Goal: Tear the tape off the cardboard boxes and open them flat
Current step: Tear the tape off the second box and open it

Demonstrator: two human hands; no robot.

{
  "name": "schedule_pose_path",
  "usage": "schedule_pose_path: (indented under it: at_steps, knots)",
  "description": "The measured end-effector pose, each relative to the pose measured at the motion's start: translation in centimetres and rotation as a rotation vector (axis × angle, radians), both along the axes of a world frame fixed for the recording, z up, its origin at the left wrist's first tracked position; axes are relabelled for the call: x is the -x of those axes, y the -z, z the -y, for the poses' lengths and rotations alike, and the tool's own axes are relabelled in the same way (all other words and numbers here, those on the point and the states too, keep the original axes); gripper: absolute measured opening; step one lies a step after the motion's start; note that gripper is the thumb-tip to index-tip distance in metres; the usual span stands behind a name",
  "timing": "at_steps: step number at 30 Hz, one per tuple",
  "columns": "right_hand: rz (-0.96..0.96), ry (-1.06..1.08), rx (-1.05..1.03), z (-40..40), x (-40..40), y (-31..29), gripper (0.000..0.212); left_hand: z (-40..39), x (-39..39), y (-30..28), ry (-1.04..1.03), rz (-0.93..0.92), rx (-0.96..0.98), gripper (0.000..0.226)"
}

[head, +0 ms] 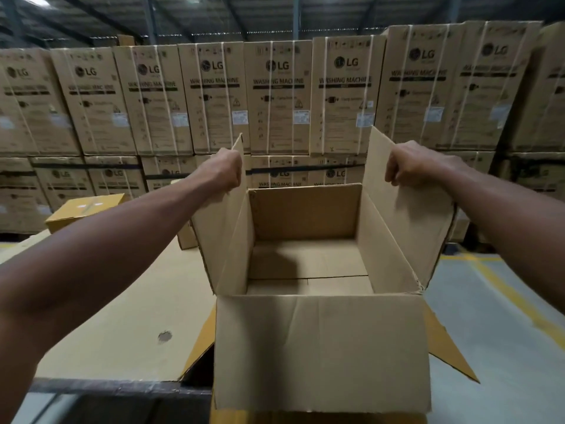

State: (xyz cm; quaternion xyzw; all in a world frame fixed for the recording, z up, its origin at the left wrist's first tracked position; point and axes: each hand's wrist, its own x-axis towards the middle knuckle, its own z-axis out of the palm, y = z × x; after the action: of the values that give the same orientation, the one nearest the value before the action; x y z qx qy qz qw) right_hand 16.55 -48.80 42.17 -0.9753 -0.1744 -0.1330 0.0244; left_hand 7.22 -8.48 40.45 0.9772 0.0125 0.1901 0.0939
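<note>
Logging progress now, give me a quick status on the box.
Left hand grips left flap; right hand grips right flap. Cardboard box open, empty. Nothing obstructing.

We have the open cardboard box (308,270) right in front of us, and our left hand (221,171) grips its left flap (227,209) while our right hand (419,165) grips its right flap (406,209). Between our two sets of fingers the box's far wall stands, and below them its floor. The near flap (321,350) hangs toward us, under both hands. Left of our left fingers lies a flat cardboard sheet (122,316), with a small closed box (84,209) on its far end. Beyond all our fingers rise the stacked washing machine cartons (278,96).
</note>
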Motion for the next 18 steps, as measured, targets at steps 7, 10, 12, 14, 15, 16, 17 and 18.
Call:
schedule_pose_path:
  at_steps: [7,10,12,14,15,16,17,18]
  knots:
    - [-0.007,-0.001,0.026,0.6,0.4,-0.5,0.019,-0.1,-0.1,-0.4,-0.006,-0.025,0.039,0.004]
    - [-0.009,0.004,0.031,0.5,0.7,-0.3,0.02,-0.2,0.0,0.0,0.004,-0.025,0.034,0.008]
    - [-0.011,0.009,0.029,0.6,0.8,-0.1,0.02,-0.2,0.0,0.2,0.013,-0.023,0.037,0.013]
    - [-0.019,0.006,0.025,0.8,0.8,0.2,0.02,-0.2,0.0,0.2,0.019,-0.025,0.054,0.015]
    - [-0.024,0.008,0.021,1.0,0.7,0.4,0.02,-0.2,0.1,0.3,0.019,-0.028,0.065,0.014]
    - [-0.029,0.012,0.016,1.1,0.6,0.7,0.021,-0.2,0.0,0.5,0.022,-0.027,0.07,0.012]
    - [-0.033,0.015,0.013,1.2,0.4,1.1,0.021,-0.2,0.0,0.8,0.024,-0.024,0.071,0.01]
    - [-0.032,0.014,0.012,1.3,0.2,1.4,0.021,-0.3,-0.2,1.2,0.026,-0.018,0.066,0.01]
